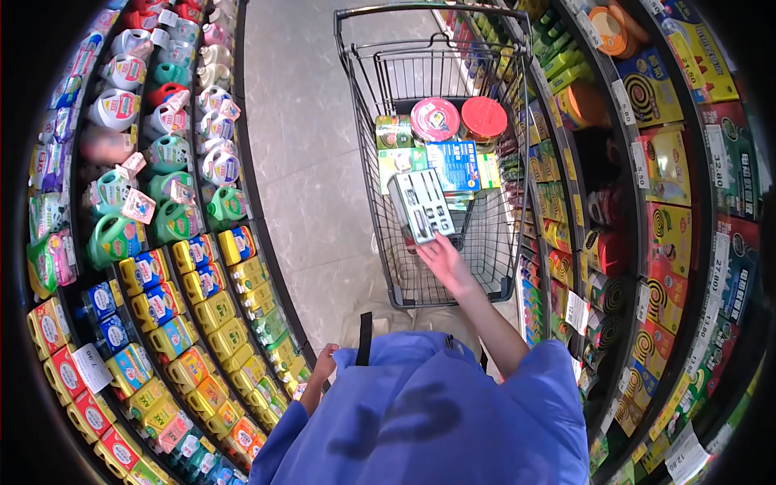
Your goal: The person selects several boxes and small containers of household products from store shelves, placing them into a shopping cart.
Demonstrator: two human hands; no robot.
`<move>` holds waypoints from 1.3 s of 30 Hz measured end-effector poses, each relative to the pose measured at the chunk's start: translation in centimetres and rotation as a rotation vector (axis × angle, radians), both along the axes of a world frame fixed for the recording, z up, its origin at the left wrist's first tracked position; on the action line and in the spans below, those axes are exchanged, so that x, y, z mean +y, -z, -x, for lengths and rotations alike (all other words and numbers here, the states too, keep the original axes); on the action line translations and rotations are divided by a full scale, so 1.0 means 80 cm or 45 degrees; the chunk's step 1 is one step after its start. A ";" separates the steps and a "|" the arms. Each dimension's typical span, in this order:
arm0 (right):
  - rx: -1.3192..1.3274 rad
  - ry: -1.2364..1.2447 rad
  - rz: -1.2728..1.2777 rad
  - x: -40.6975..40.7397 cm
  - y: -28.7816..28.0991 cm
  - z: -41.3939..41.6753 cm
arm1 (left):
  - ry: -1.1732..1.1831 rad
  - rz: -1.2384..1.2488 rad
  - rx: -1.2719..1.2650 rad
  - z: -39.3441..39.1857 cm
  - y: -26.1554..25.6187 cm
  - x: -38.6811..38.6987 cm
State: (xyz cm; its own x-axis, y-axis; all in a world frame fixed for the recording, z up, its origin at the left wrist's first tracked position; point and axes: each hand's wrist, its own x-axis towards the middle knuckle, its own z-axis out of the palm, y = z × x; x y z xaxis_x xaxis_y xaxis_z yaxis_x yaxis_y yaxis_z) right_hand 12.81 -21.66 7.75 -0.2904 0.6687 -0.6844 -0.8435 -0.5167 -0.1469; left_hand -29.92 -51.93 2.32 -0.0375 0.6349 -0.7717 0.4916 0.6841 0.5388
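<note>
My right hand (447,262) reaches over a black wire shopping cart (397,296). Its fingertips are at the near end of a pale grey-green box (422,206) with dark printing, which is tilted above the cart's inside. Behind that box lie a blue box (464,168), a light green box (397,163) and a dark green box (393,131). Two round containers, one with a pink lid (435,120) and one with a red lid (484,117), stand at the far side. My left hand (325,364) hangs low beside my blue garment (412,412), its fingers partly curled and indistinct.
Shelves of detergent bottles (117,110) and yellow jugs (218,315) line the left. Mosquito coil boxes (667,236) and other packages fill the shelves close by the cart on the right. Price tags (91,367) jut from shelf edges. Grey tile floor (297,151) runs left of the cart.
</note>
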 end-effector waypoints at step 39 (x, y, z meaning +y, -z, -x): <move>-0.664 0.204 0.067 0.056 0.058 0.019 | 0.106 -0.028 -0.054 0.047 -0.008 0.133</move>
State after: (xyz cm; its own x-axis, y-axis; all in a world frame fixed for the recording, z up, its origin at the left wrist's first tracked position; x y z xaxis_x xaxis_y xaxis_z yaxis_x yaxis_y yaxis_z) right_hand 11.32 -17.18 3.13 0.1989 0.6377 -0.7442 -0.7344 -0.4059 -0.5440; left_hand -33.64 -41.27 2.93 0.0482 0.6512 -0.7574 0.5226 0.6298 0.5747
